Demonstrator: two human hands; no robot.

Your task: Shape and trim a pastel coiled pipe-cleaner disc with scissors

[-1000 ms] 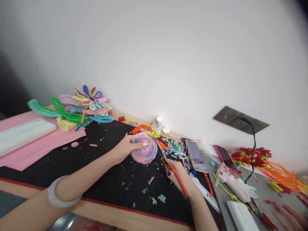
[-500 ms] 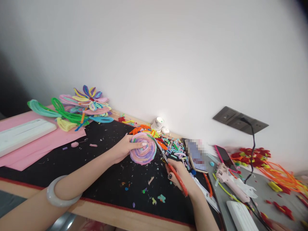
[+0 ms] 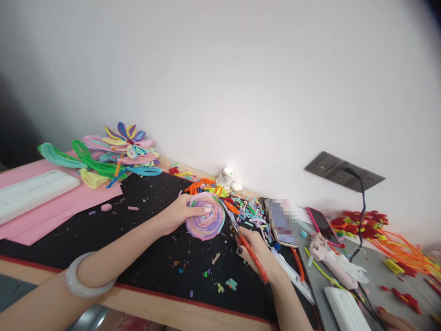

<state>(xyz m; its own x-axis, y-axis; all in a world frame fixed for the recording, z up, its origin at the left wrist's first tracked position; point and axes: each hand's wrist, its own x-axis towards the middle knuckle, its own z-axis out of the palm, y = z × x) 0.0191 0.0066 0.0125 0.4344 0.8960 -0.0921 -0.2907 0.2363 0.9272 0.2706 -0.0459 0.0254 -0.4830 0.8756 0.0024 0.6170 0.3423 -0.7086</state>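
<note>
My left hand (image 3: 181, 213) pinches the left side of a flat round spiral disc (image 3: 208, 226) of pink, purple and green pipe cleaners, thumb on its face. In my right hand (image 3: 253, 248) is a pair of red-handled scissors (image 3: 252, 255), fingers wrapped round the grips. The scissor blades lie along the disc's upper right edge; whether they touch it I cannot tell. Beneath both hands spreads a black mat (image 3: 155, 257) sprinkled with small fuzzy scraps. Behind the blades lies a heap of short coloured pipe cleaner pieces (image 3: 253, 210).
Pipe cleaner flowers (image 3: 129, 142) and pink sheets (image 3: 86, 202) lie at the left. A small white cup (image 3: 226, 177) stands by the wall. To the right are a phone (image 3: 280, 223), a pink-cased phone (image 3: 323, 225), a glue gun (image 3: 330, 262), a black cord (image 3: 362, 211) and orange pipe cleaners (image 3: 399, 248).
The disc has shifted slightly downward in my left hand. My right hand and the scissors have moved a little to the left.
</note>
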